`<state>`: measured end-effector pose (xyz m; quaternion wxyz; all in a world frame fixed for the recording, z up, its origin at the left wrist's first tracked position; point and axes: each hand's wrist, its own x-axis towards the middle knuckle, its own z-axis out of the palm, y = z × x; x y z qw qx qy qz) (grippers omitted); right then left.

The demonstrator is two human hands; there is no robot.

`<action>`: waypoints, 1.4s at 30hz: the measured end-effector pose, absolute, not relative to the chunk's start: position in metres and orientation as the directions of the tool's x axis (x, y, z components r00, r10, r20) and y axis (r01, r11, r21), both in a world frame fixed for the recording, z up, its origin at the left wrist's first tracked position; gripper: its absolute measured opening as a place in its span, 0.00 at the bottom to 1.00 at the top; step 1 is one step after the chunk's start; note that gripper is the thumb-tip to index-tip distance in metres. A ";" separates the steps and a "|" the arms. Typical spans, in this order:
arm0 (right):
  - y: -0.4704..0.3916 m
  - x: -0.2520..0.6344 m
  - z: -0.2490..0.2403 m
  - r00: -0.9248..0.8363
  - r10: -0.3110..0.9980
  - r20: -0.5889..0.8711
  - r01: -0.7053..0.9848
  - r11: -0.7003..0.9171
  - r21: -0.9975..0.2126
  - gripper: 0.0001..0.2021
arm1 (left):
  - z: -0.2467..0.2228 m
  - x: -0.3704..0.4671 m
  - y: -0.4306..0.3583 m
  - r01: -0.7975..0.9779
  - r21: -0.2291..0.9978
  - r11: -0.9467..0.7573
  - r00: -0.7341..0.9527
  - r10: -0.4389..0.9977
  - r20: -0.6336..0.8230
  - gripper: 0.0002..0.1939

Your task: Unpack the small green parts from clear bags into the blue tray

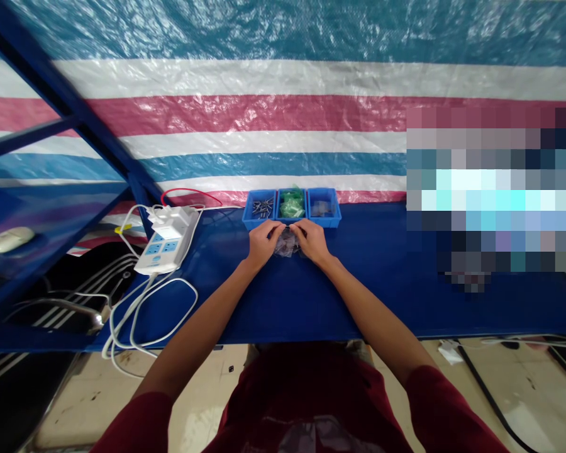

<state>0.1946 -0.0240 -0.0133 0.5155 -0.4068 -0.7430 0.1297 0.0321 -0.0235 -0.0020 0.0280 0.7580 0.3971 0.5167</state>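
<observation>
My left hand (pixel 265 240) and my right hand (pixel 311 239) meet in front of three blue bins, with thumbs and forefingers pinched together. Between the fingertips is the edge of a small clear plastic bag. More crinkled clear plastic bags (pixel 287 244) lie just below the fingers; whether they join the pinched one I cannot tell. The left bin (pixel 252 220) holds several metal screws (pixel 263 207). Green plastic packaging (pixel 292 205) fills the middle bin. In the right bin (pixel 327 222) lie small greyish clear bags (pixel 321 207).
A white power strip (pixel 163 253) with plugged-in adapters and looped white cables (pixel 134 314) sits left on the blue table (pixel 377 270). Blue frame bars (pixel 99 145) rise at the left. Striped plastic sheeting (pixel 245 113) hangs behind. The right side is pixelated.
</observation>
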 end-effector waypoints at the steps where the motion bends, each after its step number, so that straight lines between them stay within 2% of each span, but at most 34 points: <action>1: -0.024 0.195 -0.013 -0.131 0.733 0.668 0.473 0.638 -0.607 0.21 | -0.002 0.032 -0.023 0.576 0.451 -0.682 0.149 0.630 0.762 0.15; 8: -0.024 0.194 -0.014 -0.120 0.738 0.665 0.500 0.623 -0.602 0.21 | -0.001 0.031 -0.023 0.511 0.512 -0.690 0.138 0.654 0.744 0.12; 14: -0.023 0.195 -0.014 -0.105 0.747 0.656 0.525 0.602 -0.602 0.23 | -0.004 0.033 -0.022 0.417 0.659 -0.626 0.081 0.748 0.659 0.11; 20: -0.023 0.197 -0.013 -0.087 0.760 0.644 0.565 0.570 -0.597 0.25 | -0.006 0.034 -0.018 0.221 0.786 -0.577 0.075 0.814 0.576 0.12; 24: -0.023 0.197 -0.013 -0.046 0.764 0.644 0.586 0.543 -0.602 0.26 | -0.006 0.035 -0.017 0.132 0.819 -0.558 0.077 0.830 0.553 0.13; 30: -0.024 0.198 -0.011 -0.037 0.777 0.628 0.566 0.534 -0.628 0.27 | -0.005 0.036 -0.019 0.213 0.803 -0.556 0.101 0.830 0.548 0.13; 36: -0.024 0.198 -0.011 -0.039 0.773 0.633 0.571 0.537 -0.621 0.26 | 0.005 0.032 -0.024 0.457 0.640 -0.617 0.154 0.764 0.627 0.15; 39: -0.025 0.197 -0.011 -0.035 0.767 0.640 0.579 0.538 -0.613 0.26 | 0.007 0.031 -0.024 0.505 0.559 -0.658 0.182 0.714 0.676 0.17; 42: -0.025 0.197 -0.011 -0.023 0.760 0.649 0.572 0.543 -0.615 0.26 | 0.005 0.029 -0.021 0.511 0.540 -0.669 0.196 0.702 0.685 0.19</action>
